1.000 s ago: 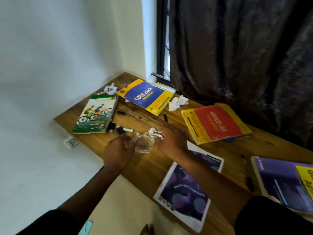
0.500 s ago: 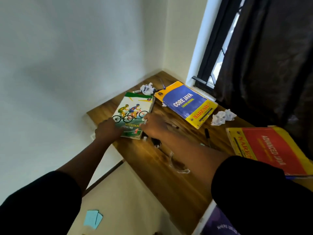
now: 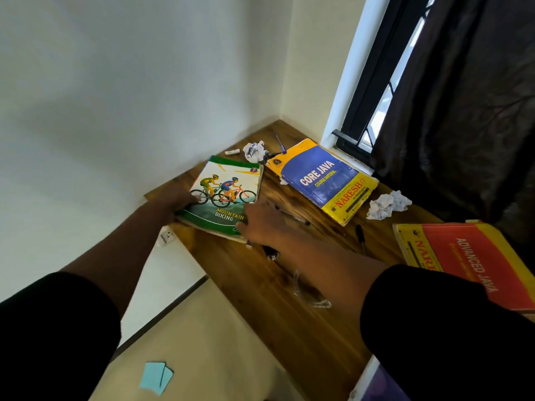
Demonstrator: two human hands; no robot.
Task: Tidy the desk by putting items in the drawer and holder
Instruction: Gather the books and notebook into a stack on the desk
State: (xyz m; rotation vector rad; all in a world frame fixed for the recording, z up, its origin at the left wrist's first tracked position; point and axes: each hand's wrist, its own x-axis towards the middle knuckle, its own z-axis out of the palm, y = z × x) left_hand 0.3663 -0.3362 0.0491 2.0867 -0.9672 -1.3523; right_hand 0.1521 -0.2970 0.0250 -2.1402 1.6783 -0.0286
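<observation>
Compared with half a second earlier, both hands have closed in on the Mountain Biking book [image 3: 227, 195]: the left hand [image 3: 176, 201], then just short of its near-left corner, now grips that edge with fingers curled under it, and the right hand [image 3: 262, 219], then at the book's right side, now lies over its near-right corner — whether these fingers curl round the edge cannot be told. The book's near edge appears raised off the wooden desk [image 3: 289, 322]; a second earlier both hands were at a clear glass holder [image 3: 311, 293], which now stands under the right forearm.

Beyond the right hand lie a black pen [image 3: 292, 217], the blue-and-yellow Core Java book [image 3: 324, 180] and, farther right, a crumpled paper ball [image 3: 388, 204] and the red Advanced Java book [image 3: 469, 261]. Beyond the left hand, past the held book, sit another paper ball [image 3: 253, 149], a small white tube [image 3: 232, 152] and a purple pen [image 3: 280, 143].

The desk fills a corner — white wall [image 3: 115, 96] to the left of the left hand, dark curtain [image 3: 463, 96] over a window [image 3: 373, 91] to the right. Blue paper slips [image 3: 155, 377] lie on the floor below the left arm.
</observation>
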